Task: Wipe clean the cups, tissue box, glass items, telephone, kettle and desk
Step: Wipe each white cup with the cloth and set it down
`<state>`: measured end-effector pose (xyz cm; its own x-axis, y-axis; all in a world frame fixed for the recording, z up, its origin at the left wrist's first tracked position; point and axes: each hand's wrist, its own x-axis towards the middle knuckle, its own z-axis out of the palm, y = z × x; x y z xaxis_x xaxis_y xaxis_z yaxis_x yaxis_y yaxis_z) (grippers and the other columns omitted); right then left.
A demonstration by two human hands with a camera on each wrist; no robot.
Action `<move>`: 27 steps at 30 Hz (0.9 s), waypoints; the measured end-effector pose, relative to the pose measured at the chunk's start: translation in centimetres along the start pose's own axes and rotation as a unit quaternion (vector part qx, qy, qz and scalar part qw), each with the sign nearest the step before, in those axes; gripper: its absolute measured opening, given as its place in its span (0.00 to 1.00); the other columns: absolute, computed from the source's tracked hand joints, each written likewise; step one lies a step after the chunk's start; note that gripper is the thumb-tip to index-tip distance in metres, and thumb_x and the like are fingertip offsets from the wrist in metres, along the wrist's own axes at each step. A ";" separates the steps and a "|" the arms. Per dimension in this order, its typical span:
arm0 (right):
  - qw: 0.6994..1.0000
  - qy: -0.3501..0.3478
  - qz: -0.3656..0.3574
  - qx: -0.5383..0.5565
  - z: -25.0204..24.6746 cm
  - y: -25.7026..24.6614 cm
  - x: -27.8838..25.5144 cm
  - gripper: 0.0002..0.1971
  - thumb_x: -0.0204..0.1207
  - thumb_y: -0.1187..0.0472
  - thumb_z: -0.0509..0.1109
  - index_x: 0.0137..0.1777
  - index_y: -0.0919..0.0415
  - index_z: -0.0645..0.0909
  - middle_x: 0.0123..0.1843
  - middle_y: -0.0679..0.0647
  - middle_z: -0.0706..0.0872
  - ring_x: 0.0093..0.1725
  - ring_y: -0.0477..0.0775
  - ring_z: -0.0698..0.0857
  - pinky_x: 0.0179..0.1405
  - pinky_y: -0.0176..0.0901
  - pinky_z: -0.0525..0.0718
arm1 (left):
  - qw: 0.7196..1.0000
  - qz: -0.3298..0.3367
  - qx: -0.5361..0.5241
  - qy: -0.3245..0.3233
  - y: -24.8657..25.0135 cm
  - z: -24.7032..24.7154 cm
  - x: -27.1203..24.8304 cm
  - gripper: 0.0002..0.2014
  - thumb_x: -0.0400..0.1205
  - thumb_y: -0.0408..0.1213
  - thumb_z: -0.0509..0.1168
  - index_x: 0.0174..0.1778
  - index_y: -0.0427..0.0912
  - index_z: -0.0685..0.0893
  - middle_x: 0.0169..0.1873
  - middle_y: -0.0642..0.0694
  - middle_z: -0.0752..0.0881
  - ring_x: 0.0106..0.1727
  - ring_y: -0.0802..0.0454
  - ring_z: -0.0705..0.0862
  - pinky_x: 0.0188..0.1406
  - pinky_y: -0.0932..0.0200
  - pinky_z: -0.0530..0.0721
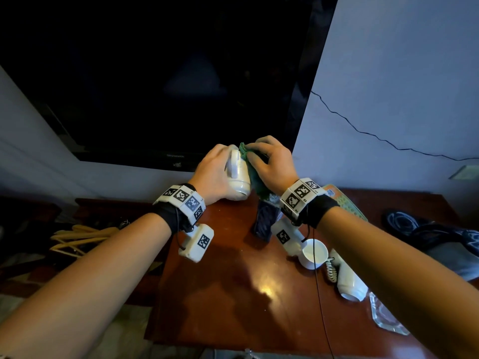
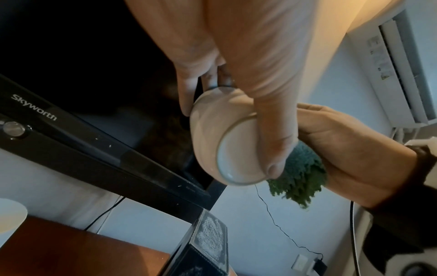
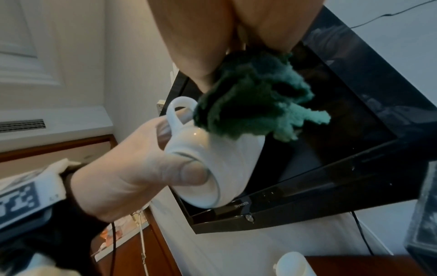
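Note:
My left hand [image 1: 216, 167] grips a white cup [image 1: 238, 177] tipped on its side above the desk, base toward me. Its thumb lies across the cup's foot [image 2: 238, 158], the fingers wrap the far side. My right hand [image 1: 269, 161] holds a bunched green cloth [image 1: 255, 174] and presses it against the cup's side near the handle [image 3: 179, 112]. The cloth [image 3: 255, 108] hangs over the cup body [image 3: 224, 158]. A second white cup [image 1: 313, 253] stands upright on the desk [image 1: 233, 294].
A dark tissue box [image 1: 265, 220] stands under my hands. A white telephone handset [image 1: 348, 278] with coiled cord and a glass ashtray [image 1: 386, 320] lie at the desk's right. A black television [image 1: 168, 79] hangs close behind. Wooden hangers [image 1: 77, 239] lie left of the desk.

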<state>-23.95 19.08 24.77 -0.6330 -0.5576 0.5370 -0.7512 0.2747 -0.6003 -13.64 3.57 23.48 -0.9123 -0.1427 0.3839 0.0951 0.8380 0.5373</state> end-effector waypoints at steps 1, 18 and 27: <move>1.000 -0.001 -0.013 -0.002 -0.1 -0.1 -0.1 0.13 0.80 0.58 0.70 0.60 0.62 0.88 0.56 0.54 0.83 0.55 0.48 0.81 0.55 0.31 0.74 | 1.000 -0.002 0.003 -0.003 0.0 0.0 0.0 0.54 0.54 0.53 0.87 0.76 0.38 0.74 0.66 0.45 0.76 0.68 0.45 0.77 0.67 0.46 0.80; 0.995 -0.058 -0.073 -0.015 -0.7 0.7 -1.6 0.10 0.74 0.59 0.73 0.52 0.58 0.91 0.53 0.52 0.86 0.52 0.50 0.85 0.55 0.43 0.83 | 0.999 -0.032 0.034 -0.006 -0.4 0.9 0.9 0.55 0.56 0.50 0.88 0.79 0.37 0.72 0.70 0.41 0.75 0.72 0.41 0.76 0.68 0.42 0.79; 1.000 0.010 0.021 0.020 0.0 1.4 -1.3 0.08 0.73 0.63 0.75 0.51 0.59 0.91 0.50 0.48 0.86 0.51 0.46 0.84 0.58 0.44 0.83 | 0.999 -0.032 0.032 -0.008 -0.7 0.6 0.7 0.55 0.55 0.51 0.86 0.77 0.38 0.73 0.68 0.43 0.75 0.70 0.42 0.76 0.66 0.45 0.79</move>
<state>-24.16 20.20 23.27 -0.6675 -0.5300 0.5230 -0.7161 0.2647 -0.6458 -14.56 3.19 22.94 -0.9217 -0.1887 0.3388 0.0117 0.8596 0.5108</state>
